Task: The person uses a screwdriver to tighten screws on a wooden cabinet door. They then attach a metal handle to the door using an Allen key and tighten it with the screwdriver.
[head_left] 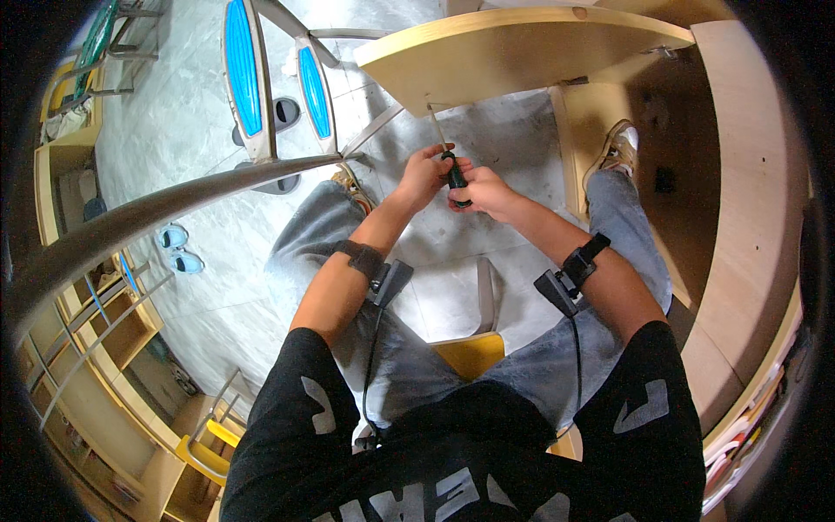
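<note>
Both my hands hold a screwdriver (457, 184) with a dark handle and a thin metal shaft. My left hand (424, 177) pinches it where the shaft meets the handle. Lower down, my right hand (484, 191) has its fingers wrapped round the handle. The shaft points away from me, its tip at or very close to a small mark near the lower edge of a light wooden door (522, 56). Whether the tip sits in a screw cannot be made out. A metal hinge (665, 52) shows at the door's right end, by the open cabinet (674, 165).
A metal ladder (174, 187) with blue treads rises at my left. Blue slippers (179, 248) lie on the grey tiled floor (209, 300). My feet stand either side, the right one by the cabinet. Under me is a yellow seat (470, 354); wooden shelving (104, 383) lines the far left.
</note>
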A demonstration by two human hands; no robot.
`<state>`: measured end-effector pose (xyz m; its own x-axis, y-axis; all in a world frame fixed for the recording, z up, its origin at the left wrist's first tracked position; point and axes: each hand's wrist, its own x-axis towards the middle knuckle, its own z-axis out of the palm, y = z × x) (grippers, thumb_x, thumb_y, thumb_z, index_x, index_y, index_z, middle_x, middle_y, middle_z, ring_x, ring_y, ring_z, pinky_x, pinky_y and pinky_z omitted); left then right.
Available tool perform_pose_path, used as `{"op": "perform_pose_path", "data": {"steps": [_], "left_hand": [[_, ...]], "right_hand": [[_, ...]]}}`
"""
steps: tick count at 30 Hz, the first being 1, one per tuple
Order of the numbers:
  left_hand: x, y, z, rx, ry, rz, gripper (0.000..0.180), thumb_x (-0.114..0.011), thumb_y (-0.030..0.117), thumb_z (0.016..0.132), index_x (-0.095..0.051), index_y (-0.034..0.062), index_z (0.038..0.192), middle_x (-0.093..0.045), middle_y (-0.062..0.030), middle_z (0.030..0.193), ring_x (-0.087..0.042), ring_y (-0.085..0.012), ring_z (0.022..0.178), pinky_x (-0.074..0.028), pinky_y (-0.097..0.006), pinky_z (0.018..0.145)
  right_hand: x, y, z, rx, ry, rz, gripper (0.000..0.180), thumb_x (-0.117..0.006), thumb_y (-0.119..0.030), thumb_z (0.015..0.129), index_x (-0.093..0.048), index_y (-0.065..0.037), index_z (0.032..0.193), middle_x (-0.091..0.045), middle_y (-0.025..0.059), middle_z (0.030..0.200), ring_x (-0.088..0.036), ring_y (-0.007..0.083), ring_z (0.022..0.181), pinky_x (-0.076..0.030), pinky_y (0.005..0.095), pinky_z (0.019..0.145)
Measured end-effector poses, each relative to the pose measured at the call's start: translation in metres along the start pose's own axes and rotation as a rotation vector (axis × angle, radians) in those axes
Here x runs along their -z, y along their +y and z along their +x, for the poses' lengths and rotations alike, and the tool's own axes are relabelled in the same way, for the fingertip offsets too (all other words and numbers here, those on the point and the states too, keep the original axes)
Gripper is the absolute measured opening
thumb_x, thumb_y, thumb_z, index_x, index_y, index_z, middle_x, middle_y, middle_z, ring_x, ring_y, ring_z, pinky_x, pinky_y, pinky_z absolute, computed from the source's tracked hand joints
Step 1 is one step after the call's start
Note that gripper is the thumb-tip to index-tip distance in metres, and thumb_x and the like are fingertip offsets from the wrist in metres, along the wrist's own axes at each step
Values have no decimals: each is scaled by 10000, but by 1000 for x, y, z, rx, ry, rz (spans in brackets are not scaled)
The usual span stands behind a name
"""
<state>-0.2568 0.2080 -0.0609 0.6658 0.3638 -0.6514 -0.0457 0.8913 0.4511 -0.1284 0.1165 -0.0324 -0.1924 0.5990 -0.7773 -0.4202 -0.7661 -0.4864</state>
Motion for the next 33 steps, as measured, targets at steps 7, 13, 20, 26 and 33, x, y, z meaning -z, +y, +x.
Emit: {"op": "perform_pose_path", "data": {"steps": [7,13,20,26,33], "left_hand": [[-1,-4,0,47,89,216,290,-614,190,858,-533,-47,1005,-596,-146,894,-614,-233,806,-511,-315,716],[-6,-10,2,-69,244,384,379,-758,285,750,-574,-35,835,-583,-57,745,-549,-133,621,-444,-251,552],[-8,-7,5,-89,373,373,291,-777,213,719,-557,26,684,-563,-45,640,-522,-124,536,-424,-249,495],[-5,-8,11,-119,501,466,274,-761,169,718,-547,33,616,-570,-48,620,-539,-142,524,-421,-261,469],[-4,-9,11,-167,560,604,266,-731,159,736,-559,6,602,-578,-65,599,-553,-149,532,-426,-270,466]], "right_hand": [[-5,9,11,23,256,-372,309,-742,-118,702,-510,-6,873,-551,70,840,-560,160,737,-482,307,625],[-1,14,8,188,547,-637,517,-843,-228,576,-447,-35,848,-521,58,779,-529,170,735,-431,319,634],[-3,19,15,193,495,-681,456,-806,-253,656,-474,-34,879,-540,61,795,-527,159,751,-432,315,659],[5,16,10,-58,163,-8,232,-540,-189,884,-526,-11,1032,-568,91,895,-573,185,795,-487,339,732],[6,19,14,-21,90,-36,210,-528,-46,855,-512,32,1049,-579,110,912,-595,222,819,-512,356,749]]}}
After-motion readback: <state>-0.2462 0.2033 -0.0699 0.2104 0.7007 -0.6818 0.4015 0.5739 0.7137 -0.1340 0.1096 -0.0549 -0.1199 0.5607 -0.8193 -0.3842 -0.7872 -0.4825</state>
